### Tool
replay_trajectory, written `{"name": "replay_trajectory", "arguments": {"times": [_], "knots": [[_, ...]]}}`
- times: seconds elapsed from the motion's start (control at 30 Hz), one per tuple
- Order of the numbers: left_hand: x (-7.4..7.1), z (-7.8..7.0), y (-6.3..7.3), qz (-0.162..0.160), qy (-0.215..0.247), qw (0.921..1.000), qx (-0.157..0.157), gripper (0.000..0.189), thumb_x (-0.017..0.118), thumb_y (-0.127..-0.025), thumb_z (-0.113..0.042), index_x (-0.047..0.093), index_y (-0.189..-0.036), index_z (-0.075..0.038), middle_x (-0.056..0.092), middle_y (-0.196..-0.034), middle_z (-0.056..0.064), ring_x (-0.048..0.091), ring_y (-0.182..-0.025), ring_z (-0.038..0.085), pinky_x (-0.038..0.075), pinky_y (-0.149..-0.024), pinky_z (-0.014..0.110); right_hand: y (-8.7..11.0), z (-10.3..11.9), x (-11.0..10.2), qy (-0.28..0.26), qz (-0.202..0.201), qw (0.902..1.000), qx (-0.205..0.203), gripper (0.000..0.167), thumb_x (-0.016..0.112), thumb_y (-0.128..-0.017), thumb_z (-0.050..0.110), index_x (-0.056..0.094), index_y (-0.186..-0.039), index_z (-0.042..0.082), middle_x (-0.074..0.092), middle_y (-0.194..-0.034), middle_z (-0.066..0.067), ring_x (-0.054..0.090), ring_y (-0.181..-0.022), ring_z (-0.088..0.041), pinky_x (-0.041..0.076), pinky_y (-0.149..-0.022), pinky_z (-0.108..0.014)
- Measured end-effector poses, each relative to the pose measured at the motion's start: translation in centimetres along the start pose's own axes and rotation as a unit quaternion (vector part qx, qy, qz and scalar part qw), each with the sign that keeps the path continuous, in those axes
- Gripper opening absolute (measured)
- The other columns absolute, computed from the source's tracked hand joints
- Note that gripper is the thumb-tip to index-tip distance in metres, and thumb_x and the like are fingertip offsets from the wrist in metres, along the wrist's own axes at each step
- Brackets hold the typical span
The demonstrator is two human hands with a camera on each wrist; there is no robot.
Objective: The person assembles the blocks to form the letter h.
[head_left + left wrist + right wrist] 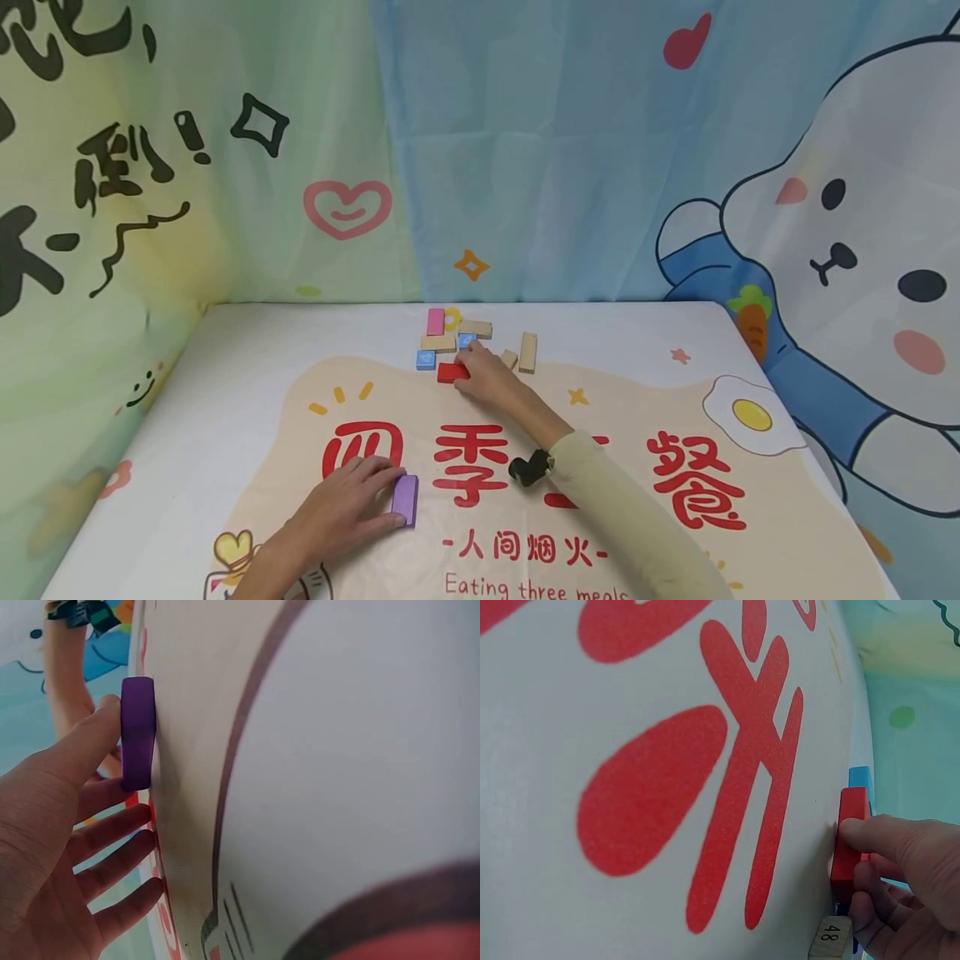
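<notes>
My left hand point(345, 504) pinches a purple rectangular block point(405, 502) between thumb and index finger, low over the printed tablecloth at front left. In the left wrist view the other fingers spread out below the purple block point(138, 733). Further back, my right hand point(486, 375) grips a red block point(450, 373) at its right end. The right wrist view has the thumb on the front face of the red block point(848, 847). A blue block point(426, 360) lies just left of the red one, and another blue block point(467, 341) sits behind my right fingers.
Around the right hand lie a pink block point(436, 322), a yellow flower-shaped thing point(452, 318) and several plain wooden blocks, one of them long point(528, 353) on the right. A number 48 marks one wooden block point(831, 937). A printed curtain point(525, 167) hangs behind the table.
</notes>
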State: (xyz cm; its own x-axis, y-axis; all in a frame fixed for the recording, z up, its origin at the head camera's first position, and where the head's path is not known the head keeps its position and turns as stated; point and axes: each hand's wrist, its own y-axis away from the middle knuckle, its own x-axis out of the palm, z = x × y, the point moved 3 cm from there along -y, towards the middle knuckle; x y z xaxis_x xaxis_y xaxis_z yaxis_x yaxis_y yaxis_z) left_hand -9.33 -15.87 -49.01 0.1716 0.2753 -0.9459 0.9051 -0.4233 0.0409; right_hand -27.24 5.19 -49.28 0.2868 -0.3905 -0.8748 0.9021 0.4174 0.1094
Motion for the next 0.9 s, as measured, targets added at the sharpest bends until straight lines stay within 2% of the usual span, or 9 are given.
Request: {"name": "replay_trajectory", "arguments": {"times": [0.3,0.57,0.8,0.9], "knots": [[0.0,0.0,0.2,0.001,0.002,1.0,0.0,0.068,0.067,-0.078,-0.064,0.058,-0.133,-0.026,0.06,-0.125,-0.007,0.056,-0.115,0.013,0.054,-0.095,0.04,0.8,0.6,-0.1,-0.029,0.004,0.9996,0.002,0.036,0.073,-0.086,0.024,0.061,-0.115,0.006,0.057,-0.112,-0.007,0.055,-0.096,-0.017,0.056,-0.078,-0.028],[-0.2,-0.1,0.1,0.004,0.006,1.0,-0.004,0.068,0.068,-0.078,-0.064,0.058,-0.134,-0.027,0.06,-0.126,-0.006,0.056,-0.115,0.013,0.054,-0.095,0.04,2.9,2.5,-0.3,-0.034,0.048,0.9983,-0.007,0.036,0.072,-0.087,0.028,0.061,-0.116,0.009,0.059,-0.108,-0.004,0.056,-0.091,-0.014,0.057,-0.074,-0.026],[-0.2,0.0,0.0,0.011,0.009,0.9999,-0.005,0.068,0.068,-0.078,-0.062,0.057,-0.134,-0.026,0.059,-0.127,-0.006,0.055,-0.116,0.014,0.054,-0.095,0.04,4.2,3.6,0.1,0.013,0.082,0.995,-0.055,0.051,0.067,-0.088,0.031,0.054,-0.136,0.018,0.061,-0.122,-0.005,0.059,-0.1,-0.015,0.056,-0.081,-0.028],[-0.2,0.0,0.0,0.012,0.009,0.9999,-0.006,0.067,0.069,-0.078,-0.061,0.057,-0.134,-0.026,0.06,-0.127,-0.005,0.055,-0.117,0.015,0.054,-0.095,0.041,4.5,3.8,0.4,0.029,0.087,0.9934,-0.07,0.053,0.065,-0.089,0.032,0.052,-0.14,0.022,0.061,-0.124,-0.004,0.057,-0.1,-0.014,0.054,-0.079,-0.027]]}}
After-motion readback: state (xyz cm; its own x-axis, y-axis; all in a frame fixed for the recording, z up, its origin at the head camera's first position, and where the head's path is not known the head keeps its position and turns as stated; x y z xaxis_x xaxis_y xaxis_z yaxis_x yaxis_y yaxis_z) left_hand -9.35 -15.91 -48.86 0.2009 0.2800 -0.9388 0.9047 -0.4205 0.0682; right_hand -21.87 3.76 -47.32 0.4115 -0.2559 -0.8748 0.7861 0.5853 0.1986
